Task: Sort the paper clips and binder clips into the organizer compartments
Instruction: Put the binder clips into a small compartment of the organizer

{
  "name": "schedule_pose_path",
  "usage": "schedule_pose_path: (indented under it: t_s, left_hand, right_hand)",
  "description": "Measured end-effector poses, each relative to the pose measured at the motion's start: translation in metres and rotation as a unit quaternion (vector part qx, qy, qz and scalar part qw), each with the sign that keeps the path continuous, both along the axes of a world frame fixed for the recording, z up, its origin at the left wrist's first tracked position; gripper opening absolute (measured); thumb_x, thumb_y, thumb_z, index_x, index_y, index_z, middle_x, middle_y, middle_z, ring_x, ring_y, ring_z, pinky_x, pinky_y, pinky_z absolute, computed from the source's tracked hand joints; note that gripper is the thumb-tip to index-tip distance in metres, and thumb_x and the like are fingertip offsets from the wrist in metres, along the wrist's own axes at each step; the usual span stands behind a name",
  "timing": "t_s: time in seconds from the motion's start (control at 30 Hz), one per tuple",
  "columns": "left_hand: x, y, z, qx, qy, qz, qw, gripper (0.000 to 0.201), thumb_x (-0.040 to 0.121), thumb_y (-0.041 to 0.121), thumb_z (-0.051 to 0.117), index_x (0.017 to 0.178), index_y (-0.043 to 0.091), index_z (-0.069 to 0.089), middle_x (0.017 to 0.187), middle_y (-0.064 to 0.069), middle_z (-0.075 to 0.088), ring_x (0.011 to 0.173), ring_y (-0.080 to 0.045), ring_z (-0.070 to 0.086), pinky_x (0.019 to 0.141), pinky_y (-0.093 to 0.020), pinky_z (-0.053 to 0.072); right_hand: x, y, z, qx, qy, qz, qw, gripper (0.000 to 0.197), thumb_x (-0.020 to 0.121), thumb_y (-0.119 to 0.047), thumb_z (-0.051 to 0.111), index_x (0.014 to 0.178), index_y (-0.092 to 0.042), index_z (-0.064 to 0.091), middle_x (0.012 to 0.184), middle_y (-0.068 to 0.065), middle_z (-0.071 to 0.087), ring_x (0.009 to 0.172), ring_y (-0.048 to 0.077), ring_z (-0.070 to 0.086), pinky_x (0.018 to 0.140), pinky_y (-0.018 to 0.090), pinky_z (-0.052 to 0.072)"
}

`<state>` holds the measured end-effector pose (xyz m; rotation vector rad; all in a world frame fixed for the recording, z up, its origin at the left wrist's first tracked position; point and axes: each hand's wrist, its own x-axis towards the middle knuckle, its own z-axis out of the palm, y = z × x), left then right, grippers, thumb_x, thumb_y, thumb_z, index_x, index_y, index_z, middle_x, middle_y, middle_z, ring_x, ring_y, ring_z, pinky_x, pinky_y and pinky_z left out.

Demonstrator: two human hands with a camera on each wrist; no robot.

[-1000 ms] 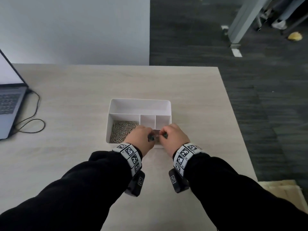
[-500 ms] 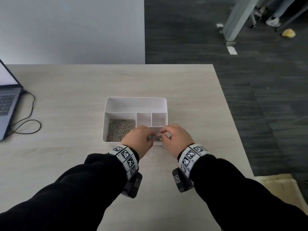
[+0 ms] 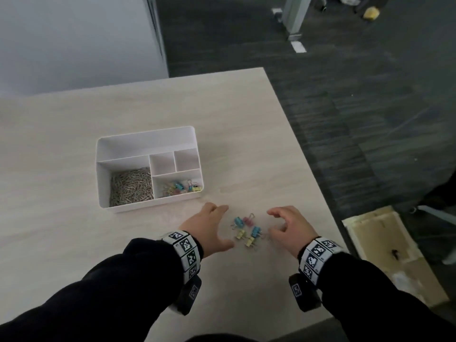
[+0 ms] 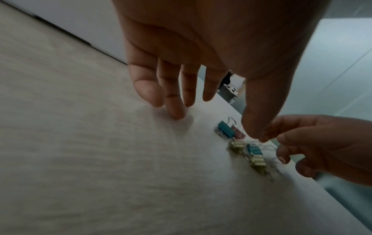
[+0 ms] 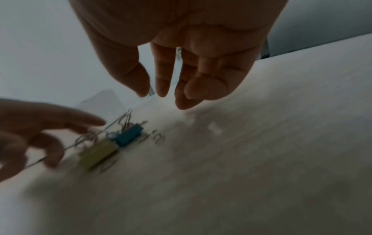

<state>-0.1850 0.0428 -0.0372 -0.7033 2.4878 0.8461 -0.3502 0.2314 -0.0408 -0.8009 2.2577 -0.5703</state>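
1. Sleeves, black, run up from the near edge of the frame to marker-patterned wristbands, with a small dark camera block under each wrist.
2. The left hand (image 3: 208, 227) has its fingers straight and spread with the thumb held wide; it holds nothing, and in the left wrist view one fingertip (image 4: 178, 113) touches the table (image 3: 74, 243).
3. The right hand (image 3: 287, 227) has loosely curled fingers with a gap between thumb and forefinger; it grips nothing.
4. Between the two hands, just off the fingertips of each, lie the loose binder clips (image 3: 245, 229): two blue, one pink and two yellow, close together on the tabletop with their wire handles sticking out.
5. Beyond the left fingers and to their left stands the white organizer (image 3: 145, 138).
6. Its near right compartment holds more coloured binder clips (image 3: 182, 188).
7. Its large left compartment holds a heap of silver paper clips (image 3: 130, 187).
8. Beyond the table lie a pale wall and dark carpet.
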Motion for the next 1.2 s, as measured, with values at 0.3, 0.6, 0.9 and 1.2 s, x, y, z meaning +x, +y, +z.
schedule_pose_path:
  t_s: [0.3, 0.6, 0.9, 1.2]
  left_hand:
    - [-0.037, 0.044, -0.019, -0.044, 0.004, -0.035, 0.998, 0.092, 0.056, 0.075, 0.057, 0.133, 0.034, 0.032, 0.119, 0.002, 0.038, 0.104, -0.027, 0.057, 0.091, -0.043, 0.052]
    - [-0.028, 0.031, -0.015, -0.027, 0.022, -0.039, 0.999, 0.046, 0.073, 0.031, 0.065, 0.118, 0.025, 0.055, 0.127, 0.001, 0.036, 0.09, -0.025, 0.063, 0.078, -0.032, 0.053]
    - [-0.013, 0.016, -0.015, -0.031, 0.013, -0.002, 0.999, 0.042, 0.07, 0.026, 0.064, 0.111, 0.022, 0.053, 0.121, -0.001, 0.038, 0.081, -0.028, 0.061, 0.069, -0.031, 0.05]
    - [0.001, -0.009, -0.01, -0.001, 0.03, 0.05, 0.998, 0.019, 0.069, 0.03, 0.067, 0.084, 0.024, 0.057, 0.099, 0.001, 0.047, 0.08, -0.023, 0.057, 0.077, -0.033, 0.052]
  right_hand:
    - [0.021, -0.018, -0.008, 0.086, 0.025, 0.14, 0.986, 0.08, 0.075, -0.042, 0.067, 0.14, -0.047, 0.021, 0.133, 0.0, 0.025, 0.102, 0.027, 0.06, 0.093, 0.039, 0.051]
    - [0.024, -0.017, -0.004, 0.06, 0.05, 0.162, 0.984, 0.066, 0.082, -0.026, 0.062, 0.141, -0.035, 0.035, 0.131, 0.003, 0.032, 0.101, 0.029, 0.059, 0.085, 0.038, 0.053]
    - [0.027, -0.04, -0.013, 0.046, 0.067, 0.209, 0.975, 0.022, 0.086, -0.018, 0.052, 0.105, -0.025, 0.058, 0.106, 0.002, 0.044, 0.079, 0.032, 0.058, 0.069, 0.041, 0.052]
    - [0.029, -0.063, -0.012, 0.058, 0.08, 0.223, 0.97, 0.019, 0.085, -0.015, 0.051, 0.102, -0.021, 0.056, 0.104, 0.006, 0.046, 0.08, 0.036, 0.056, 0.068, 0.037, 0.047]
